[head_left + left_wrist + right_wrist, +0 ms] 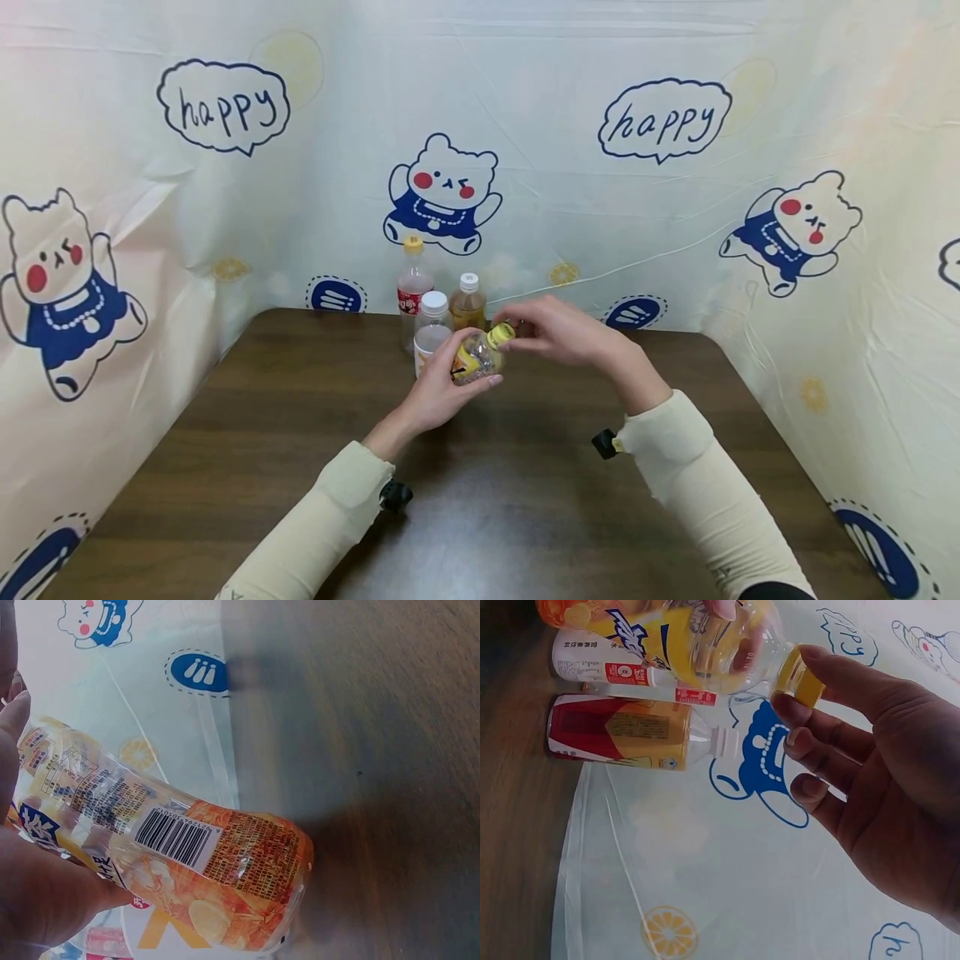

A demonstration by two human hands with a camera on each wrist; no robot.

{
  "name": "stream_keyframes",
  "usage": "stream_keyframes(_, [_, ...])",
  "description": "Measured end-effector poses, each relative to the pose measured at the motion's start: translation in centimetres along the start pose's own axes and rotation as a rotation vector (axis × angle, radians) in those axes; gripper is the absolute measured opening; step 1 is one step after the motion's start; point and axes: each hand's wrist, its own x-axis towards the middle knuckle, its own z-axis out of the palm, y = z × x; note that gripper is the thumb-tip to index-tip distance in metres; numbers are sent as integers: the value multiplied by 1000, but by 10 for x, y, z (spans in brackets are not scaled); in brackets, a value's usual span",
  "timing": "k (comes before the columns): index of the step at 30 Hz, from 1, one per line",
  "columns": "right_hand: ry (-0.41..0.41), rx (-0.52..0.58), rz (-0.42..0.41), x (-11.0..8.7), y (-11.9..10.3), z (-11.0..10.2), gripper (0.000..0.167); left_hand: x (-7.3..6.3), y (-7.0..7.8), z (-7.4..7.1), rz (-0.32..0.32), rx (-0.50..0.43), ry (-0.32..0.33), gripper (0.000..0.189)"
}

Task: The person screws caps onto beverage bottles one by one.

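A clear plastic drink bottle with a yellow and orange label is tilted above the table, its neck up and to the right. My left hand grips it around the body; the left wrist view shows the barcode side of the bottle. At the neck sits a yellow cap. My right hand pinches that cap between thumb and index finger, as the right wrist view shows at the cap, with the other fingers loosely bent below.
Close behind the held bottle stand a red-labelled bottle with a yellow cap, a white-capped bottle with a pale label and a white-capped amber bottle. The brown wooden table meets a printed cloth backdrop.
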Motion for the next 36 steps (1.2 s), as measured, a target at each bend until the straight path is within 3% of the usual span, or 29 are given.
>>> stream_keyframes(5, [21,-64,52,3,-1,1,17,1,1,1,4,8,0,73])
stream_keyframes(9, [50,-164,118,6,1,6,32,0,1,1,3,5,-6,73])
stream_keyframes(15, [103,-258,140,8,6,15,47,0,-1,1,6,-4,-6,73])
stream_keyframes(20, [115,-183,145,4,5,11,43,1,-1,1,14,2,-5,73])
stream_keyframes(25, [10,29,92,-2,2,-1,47,1,0,0,18,8,-8,73])
stream_keyframes(27, [-25,63,65,-3,2,-3,46,0,0,0,18,9,-8,74])
stream_keyframes(31, [-32,32,38,-1,0,-3,29,0,0,1,22,6,-7,73])
stream_keyframes(36, [3,-42,79,3,-2,0,18,-1,0,2,24,0,-11,71])
